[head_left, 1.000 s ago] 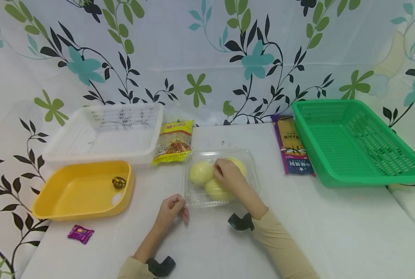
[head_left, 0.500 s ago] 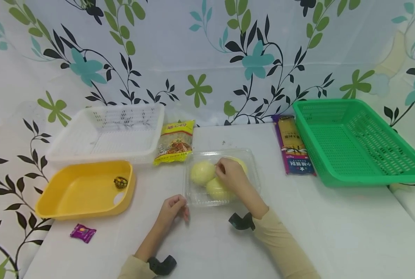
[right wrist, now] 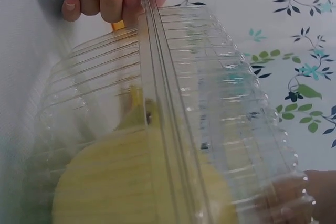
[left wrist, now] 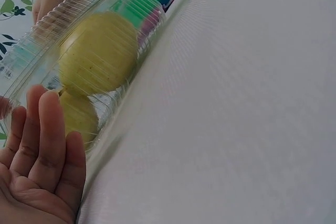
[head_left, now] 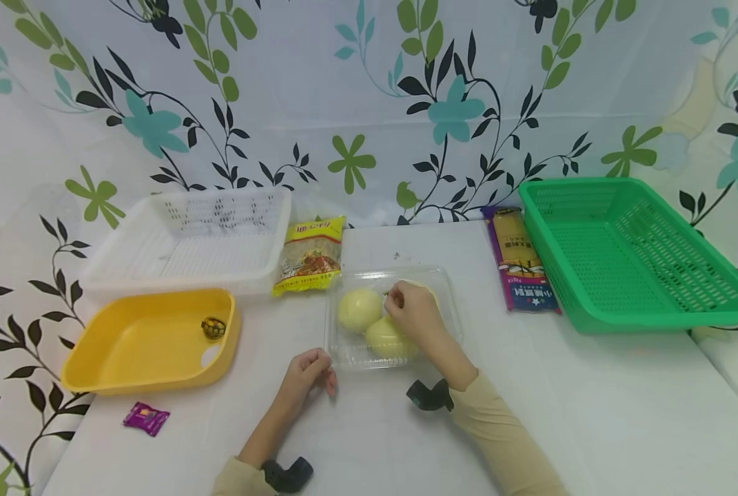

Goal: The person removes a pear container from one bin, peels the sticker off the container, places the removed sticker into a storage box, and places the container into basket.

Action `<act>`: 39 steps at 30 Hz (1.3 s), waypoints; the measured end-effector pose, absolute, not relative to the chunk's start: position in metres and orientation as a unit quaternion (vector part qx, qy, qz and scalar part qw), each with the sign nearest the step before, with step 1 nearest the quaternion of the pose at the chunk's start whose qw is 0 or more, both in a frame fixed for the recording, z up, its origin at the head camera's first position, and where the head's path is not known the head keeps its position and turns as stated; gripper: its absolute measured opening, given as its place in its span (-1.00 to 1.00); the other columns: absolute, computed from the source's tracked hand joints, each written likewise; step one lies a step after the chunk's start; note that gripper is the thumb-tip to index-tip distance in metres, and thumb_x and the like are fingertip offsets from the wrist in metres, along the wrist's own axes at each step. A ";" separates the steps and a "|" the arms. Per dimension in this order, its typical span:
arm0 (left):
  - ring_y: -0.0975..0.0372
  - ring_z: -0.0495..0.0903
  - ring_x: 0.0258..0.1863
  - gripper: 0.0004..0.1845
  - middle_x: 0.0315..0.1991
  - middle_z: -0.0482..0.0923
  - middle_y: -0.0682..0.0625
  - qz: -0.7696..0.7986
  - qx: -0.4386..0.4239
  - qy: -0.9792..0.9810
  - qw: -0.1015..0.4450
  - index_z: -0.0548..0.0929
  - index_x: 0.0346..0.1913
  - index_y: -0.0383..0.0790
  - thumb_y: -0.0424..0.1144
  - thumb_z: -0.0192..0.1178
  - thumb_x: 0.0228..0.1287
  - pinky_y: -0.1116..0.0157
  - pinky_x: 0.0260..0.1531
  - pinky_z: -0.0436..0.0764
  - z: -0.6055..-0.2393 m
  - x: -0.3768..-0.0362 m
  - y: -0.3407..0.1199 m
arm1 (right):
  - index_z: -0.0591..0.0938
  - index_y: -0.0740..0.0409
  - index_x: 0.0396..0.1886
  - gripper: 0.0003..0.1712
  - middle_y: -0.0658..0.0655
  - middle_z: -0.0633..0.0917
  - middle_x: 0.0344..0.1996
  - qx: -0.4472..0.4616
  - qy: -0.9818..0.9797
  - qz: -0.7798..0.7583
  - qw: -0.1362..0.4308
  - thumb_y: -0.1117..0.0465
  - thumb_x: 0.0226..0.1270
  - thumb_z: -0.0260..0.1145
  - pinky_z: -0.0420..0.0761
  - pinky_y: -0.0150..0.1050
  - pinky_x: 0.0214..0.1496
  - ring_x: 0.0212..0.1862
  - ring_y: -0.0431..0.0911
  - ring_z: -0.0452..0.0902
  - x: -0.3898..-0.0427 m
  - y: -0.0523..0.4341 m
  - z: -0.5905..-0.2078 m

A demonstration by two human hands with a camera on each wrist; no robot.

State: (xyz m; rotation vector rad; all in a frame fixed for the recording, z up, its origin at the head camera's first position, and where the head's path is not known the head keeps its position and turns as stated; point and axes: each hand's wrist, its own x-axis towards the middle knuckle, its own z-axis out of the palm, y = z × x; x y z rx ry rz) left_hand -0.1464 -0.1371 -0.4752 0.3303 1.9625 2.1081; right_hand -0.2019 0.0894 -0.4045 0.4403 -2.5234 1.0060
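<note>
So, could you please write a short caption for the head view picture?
Right hand rests on a clear clamshell box of yellow fruits; left hand touches its corner.
</note>
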 end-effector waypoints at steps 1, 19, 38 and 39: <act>0.22 0.50 -0.72 -0.78 -0.68 0.50 -0.02 0.724 0.112 0.669 0.123 0.36 -0.54 -0.41 -0.38 -0.07 0.25 0.33 -0.57 0.51 -0.476 -0.146 -0.137 | 0.51 0.22 -0.62 -0.90 -0.03 0.43 -0.73 0.152 -0.902 0.357 0.192 0.42 0.01 0.18 0.35 -0.37 -0.59 -0.64 -0.20 0.28 -0.202 0.089 -0.404; 0.26 0.40 -0.72 -0.86 -0.66 0.46 -0.03 0.732 0.076 0.666 0.119 0.39 -0.49 -0.32 -0.40 -0.03 0.22 0.39 -0.65 0.43 -0.474 -0.148 -0.136 | 0.55 0.31 -0.44 -0.95 0.06 0.55 -0.62 0.121 -0.895 0.398 0.160 0.42 0.09 0.17 0.42 -0.35 -0.54 -0.57 -0.15 0.40 -0.201 0.092 -0.395; 0.29 0.41 -0.74 -0.82 -0.66 0.52 0.02 0.738 0.102 0.657 0.118 0.42 -0.51 -0.31 -0.37 -0.02 0.24 0.39 -0.63 0.44 -0.474 -0.145 -0.135 | 0.54 0.20 -0.36 -0.87 0.02 0.55 -0.57 0.093 -0.888 0.440 0.096 0.43 0.08 0.15 0.45 -0.31 -0.43 -0.47 -0.12 0.43 -0.201 0.099 -0.395; 0.28 0.41 -0.74 -0.82 -0.67 0.52 0.01 0.737 0.102 0.657 0.119 0.42 -0.51 -0.31 -0.37 -0.02 0.24 0.39 -0.63 0.44 -0.474 -0.146 -0.135 | 0.54 0.20 -0.38 -0.88 0.02 0.55 -0.57 0.092 -0.888 0.440 0.095 0.43 0.08 0.15 0.45 -0.31 -0.43 -0.47 -0.12 0.43 -0.201 0.099 -0.395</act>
